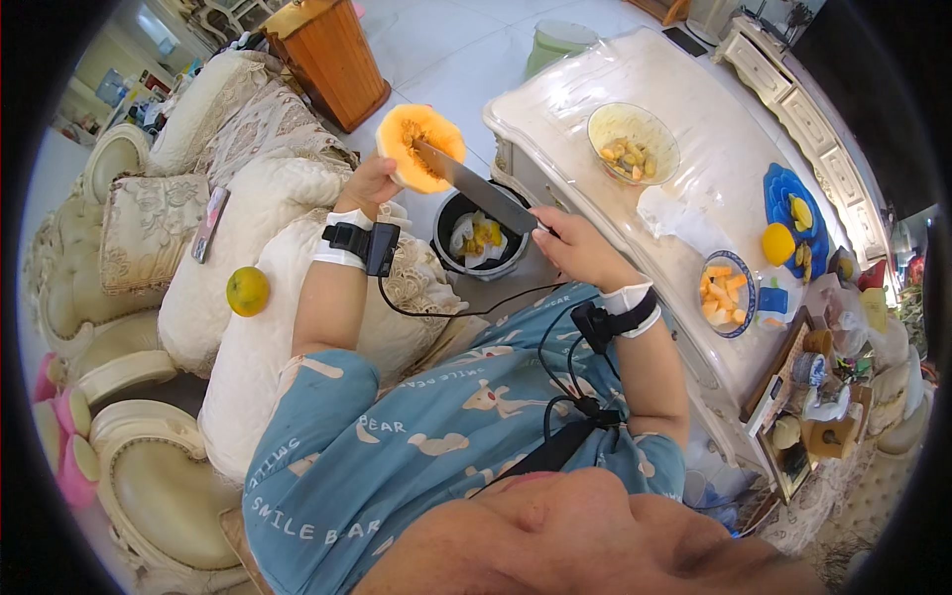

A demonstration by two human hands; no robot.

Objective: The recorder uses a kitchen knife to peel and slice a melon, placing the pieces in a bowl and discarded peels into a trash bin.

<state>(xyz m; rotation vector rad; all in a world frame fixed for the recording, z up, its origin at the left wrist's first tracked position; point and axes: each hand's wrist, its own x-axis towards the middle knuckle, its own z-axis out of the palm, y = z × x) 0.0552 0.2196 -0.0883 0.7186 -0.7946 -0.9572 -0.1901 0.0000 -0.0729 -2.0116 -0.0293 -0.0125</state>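
Observation:
My left hand (370, 184) holds a halved orange-fleshed melon (448, 139) by its rind, the cut face and seed hollow turned towards the knife. In my right hand (584, 249) is the handle of a broad-bladed kitchen knife (487, 195). The blade's tip reaches into the seedy middle of the melon; how deep it goes I cannot tell. Below the blade stands a dark-lined waste bin (440, 236), with peel and crumpled tissue (476, 239) inside.
On the pale table (550, 111) are a glass bowl (666, 137) of fruit pieces, a blue-rimmed bowl (750, 286) of melon cubes, a yellow fruit (778, 245) and a blue dish (779, 182). A green-yellow citrus fruit (248, 291) and a phone (210, 225) rest on the sofa (245, 201).

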